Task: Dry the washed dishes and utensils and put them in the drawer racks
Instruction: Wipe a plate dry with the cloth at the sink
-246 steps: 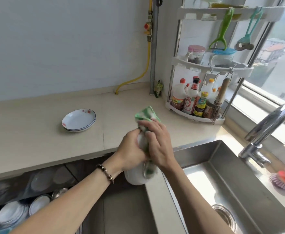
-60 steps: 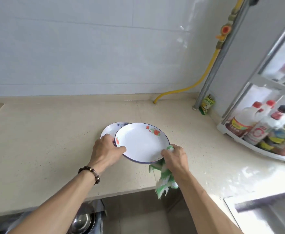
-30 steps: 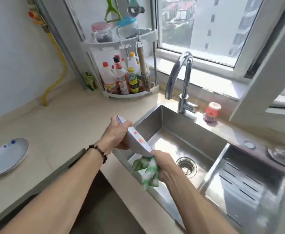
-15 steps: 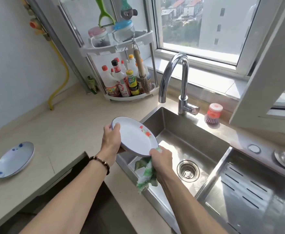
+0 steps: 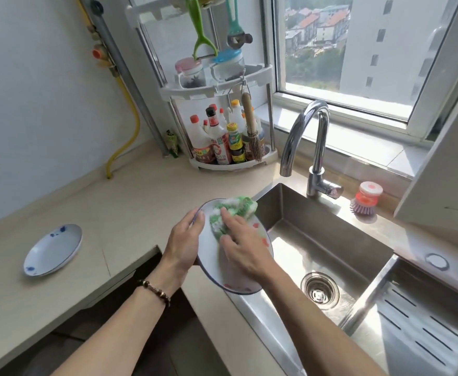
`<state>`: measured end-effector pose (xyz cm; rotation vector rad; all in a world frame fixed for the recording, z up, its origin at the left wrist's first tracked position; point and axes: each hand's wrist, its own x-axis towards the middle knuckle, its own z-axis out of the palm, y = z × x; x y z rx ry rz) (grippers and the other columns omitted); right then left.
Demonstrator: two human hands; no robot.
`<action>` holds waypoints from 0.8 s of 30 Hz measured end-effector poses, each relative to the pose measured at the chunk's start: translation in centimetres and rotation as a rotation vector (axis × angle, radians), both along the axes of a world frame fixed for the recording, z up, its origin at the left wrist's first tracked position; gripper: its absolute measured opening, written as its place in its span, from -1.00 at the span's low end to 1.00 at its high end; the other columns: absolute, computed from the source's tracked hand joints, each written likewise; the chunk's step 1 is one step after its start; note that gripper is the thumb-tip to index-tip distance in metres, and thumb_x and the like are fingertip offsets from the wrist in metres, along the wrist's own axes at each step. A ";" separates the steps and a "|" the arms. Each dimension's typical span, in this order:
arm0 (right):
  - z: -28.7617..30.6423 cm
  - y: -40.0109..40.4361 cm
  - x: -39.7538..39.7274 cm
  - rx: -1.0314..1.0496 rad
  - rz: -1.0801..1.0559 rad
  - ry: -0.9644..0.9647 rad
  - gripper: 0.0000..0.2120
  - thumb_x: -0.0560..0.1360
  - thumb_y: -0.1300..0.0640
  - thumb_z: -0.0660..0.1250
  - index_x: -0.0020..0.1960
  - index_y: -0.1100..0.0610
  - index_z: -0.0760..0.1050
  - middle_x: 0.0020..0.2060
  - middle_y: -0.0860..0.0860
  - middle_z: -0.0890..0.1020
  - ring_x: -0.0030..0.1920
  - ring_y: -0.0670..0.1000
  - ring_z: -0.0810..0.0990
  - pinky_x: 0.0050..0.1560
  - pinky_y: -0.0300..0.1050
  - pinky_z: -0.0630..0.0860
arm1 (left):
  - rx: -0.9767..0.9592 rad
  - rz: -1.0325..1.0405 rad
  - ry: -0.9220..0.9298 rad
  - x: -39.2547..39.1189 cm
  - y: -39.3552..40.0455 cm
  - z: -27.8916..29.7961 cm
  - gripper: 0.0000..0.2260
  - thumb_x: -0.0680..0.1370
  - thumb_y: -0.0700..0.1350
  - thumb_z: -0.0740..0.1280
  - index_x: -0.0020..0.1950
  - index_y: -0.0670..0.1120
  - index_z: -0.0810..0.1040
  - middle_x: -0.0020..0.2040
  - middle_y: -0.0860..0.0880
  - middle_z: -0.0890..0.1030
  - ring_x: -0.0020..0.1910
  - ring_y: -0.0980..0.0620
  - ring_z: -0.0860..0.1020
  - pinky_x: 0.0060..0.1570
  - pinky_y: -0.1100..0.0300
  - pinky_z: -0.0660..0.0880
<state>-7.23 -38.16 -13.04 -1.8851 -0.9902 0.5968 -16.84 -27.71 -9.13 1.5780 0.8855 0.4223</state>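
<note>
Held over the near left edge of the sink point(image 5: 331, 240): a white plate point(image 5: 260, 248) with red flowers, tilted, hollow face turned up and toward the right, long axis running from far left to near right. Left hand point(image 5: 184, 245) gripping the plate's left rim, thumb curled over the edge. Right hand point(image 5: 244, 248) pressing a green-and-white cloth point(image 5: 230, 213) onto the plate's face, fingers spread flat. On the bench point(image 5: 114, 213), well apart to the left, a blue-marked plate point(image 5: 53, 249) lying flat.
</note>
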 end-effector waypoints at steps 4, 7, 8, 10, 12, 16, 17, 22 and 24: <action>-0.7 0.1 -1.5 -0.054 -0.057 -0.177 -0.46 0.72 0.05 -0.04 0.65 0.02 -0.13 0.63 -0.03 0.04 0.62 -0.02 -0.03 0.57 -0.14 -0.20 | -0.098 -0.034 -0.042 -0.5 -0.1 0.7 -0.72 0.72 -0.01 0.16 0.22 -0.03 0.64 0.09 -0.08 0.72 0.07 -0.09 0.69 0.05 0.00 0.59; 0.5 0.9 -4.0 0.129 0.071 -0.009 -0.46 0.71 0.11 0.00 0.65 0.00 -0.05 0.62 -0.03 0.11 0.58 -0.08 0.11 0.52 -0.33 0.00 | -0.127 -0.026 -0.063 -1.0 0.5 0.6 -0.72 0.72 -0.02 0.16 0.20 -0.06 0.65 0.12 -0.11 0.71 0.12 -0.09 0.68 0.17 -0.03 0.56; 0.9 0.7 -4.7 0.157 0.126 -0.022 -0.46 0.71 0.11 0.01 0.65 -0.01 -0.04 0.61 -0.06 0.13 0.55 -0.17 0.12 0.47 -0.40 0.00 | -0.137 -0.026 -0.062 -1.1 0.7 0.8 -0.71 0.72 -0.03 0.15 0.19 -0.08 0.64 0.11 -0.12 0.71 0.11 -0.09 0.68 0.16 -0.02 0.57; 0.5 0.4 -4.3 0.112 0.173 -0.127 -0.46 0.72 0.07 -0.02 0.65 -0.02 -0.10 0.61 -0.10 0.09 0.53 -0.26 0.01 0.54 -0.32 -0.11 | -0.145 -0.044 -0.047 -1.3 0.7 0.9 -0.70 0.72 -0.02 0.13 0.20 -0.07 0.63 0.09 -0.10 0.72 0.09 -0.07 0.69 0.08 0.03 0.58; -0.1 0.9 -2.8 -0.039 0.082 -0.230 -0.47 0.73 0.01 -0.09 0.65 -0.03 -0.18 0.63 -0.09 0.00 0.60 -0.15 -0.12 0.59 -0.06 -0.29 | -0.119 -0.066 -0.027 -1.2 0.4 0.9 -0.72 0.72 0.02 0.15 0.23 0.00 0.62 0.10 -0.05 0.72 0.08 -0.06 0.69 0.06 0.01 0.59; 1.6 1.0 -3.8 0.055 0.128 -0.074 -0.46 0.72 0.06 -0.06 0.66 0.05 -0.14 0.64 -0.02 -0.01 0.61 -0.11 -0.13 0.56 -0.13 -0.27 | -0.098 -0.009 -0.042 -0.7 0.4 1.2 -0.72 0.71 0.02 0.17 0.17 -0.02 0.66 0.09 -0.04 0.72 0.11 -0.06 0.68 0.18 -0.05 0.58; 1.9 0.5 -4.2 0.087 0.203 -0.058 -0.46 0.72 0.08 -0.04 0.66 0.04 -0.12 0.63 -0.04 0.02 0.58 -0.18 -0.11 0.58 -0.12 -0.24 | -0.105 0.006 -0.050 -0.6 0.6 1.4 -0.71 0.72 0.01 0.16 0.14 -0.06 0.66 0.07 -0.08 0.72 0.09 -0.09 0.69 0.17 -0.06 0.58; 0.8 0.8 -0.9 -0.014 0.097 -0.157 -0.51 0.73 0.00 -0.07 0.64 -0.15 -0.06 0.64 0.00 -0.11 0.62 -0.02 -0.07 0.56 0.16 -0.32 | -0.004 -0.049 -0.024 -0.3 0.1 2.1 -0.72 0.71 0.04 0.15 0.14 0.04 0.66 0.03 -0.07 0.73 0.01 -0.09 0.71 -0.08 0.03 0.62; 1.1 0.8 -2.3 0.102 0.070 -0.091 -0.51 0.73 0.04 -0.05 0.64 -0.11 -0.01 0.64 -0.04 -0.03 0.62 -0.05 -0.13 0.56 0.12 -0.33 | 0.046 -0.051 -0.027 0.1 -0.1 2.3 -0.73 0.71 0.04 0.16 0.15 0.06 0.65 0.05 0.00 0.73 0.07 -0.02 0.69 0.08 0.00 0.62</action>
